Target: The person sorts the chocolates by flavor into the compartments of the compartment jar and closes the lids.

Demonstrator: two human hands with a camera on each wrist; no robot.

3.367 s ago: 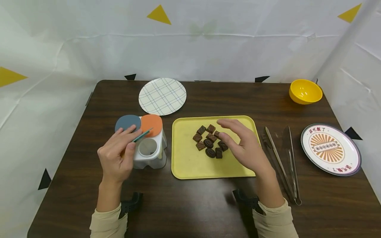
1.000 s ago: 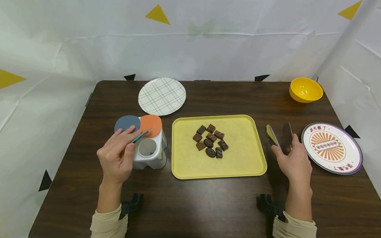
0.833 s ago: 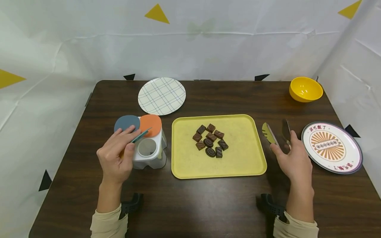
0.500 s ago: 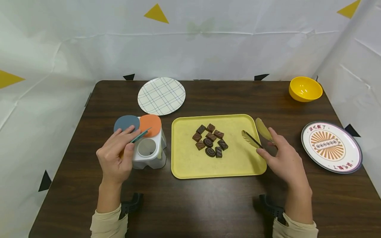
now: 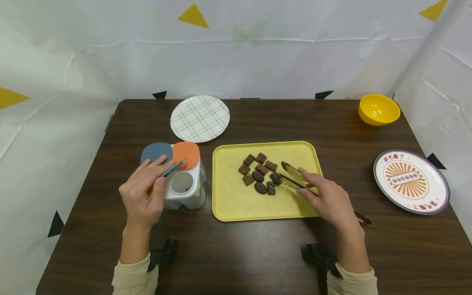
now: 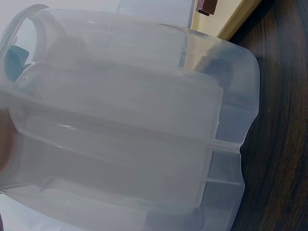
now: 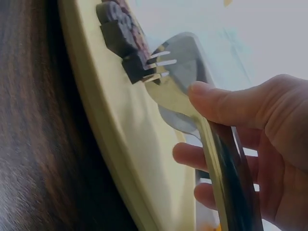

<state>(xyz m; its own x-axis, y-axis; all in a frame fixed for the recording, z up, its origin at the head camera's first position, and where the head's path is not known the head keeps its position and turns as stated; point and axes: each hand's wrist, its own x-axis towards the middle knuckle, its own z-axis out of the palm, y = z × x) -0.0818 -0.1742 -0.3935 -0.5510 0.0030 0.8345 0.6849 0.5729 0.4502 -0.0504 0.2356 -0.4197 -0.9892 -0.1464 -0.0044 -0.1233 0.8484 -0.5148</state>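
Note:
My left hand (image 5: 144,192) pinches a raised teal lid (image 5: 178,166) on a white, clear-bodied multi-compartment container (image 5: 186,200). Below that lid is a round opening; the blue lid (image 5: 157,152) and orange lid (image 5: 186,154) lie flat. In my right hand (image 5: 330,200) are metal serving tongs (image 7: 219,159), their jaws spread. The tongs' tips are over the right part of a yellow tray (image 5: 236,207), close beside the rightmost dark chocolate (image 5: 275,178). Several more chocolates (image 5: 261,168) sit clustered on the tray. In the right wrist view the forked tip overlaps the nearest chocolate; contact is unclear.
Behind the container lies a checked plate (image 5: 200,119). A yellow bowl (image 5: 379,110) stands at the back right, and a white patterned plate (image 5: 411,182) rests near the table's right edge. White sheeting (image 5: 236,69) closes off the back and sides.
My right hand went from above the tray to the tongs at right, picked them up, and carried them left to the chocolates. The left hand keeps its pinch on the teal lid.

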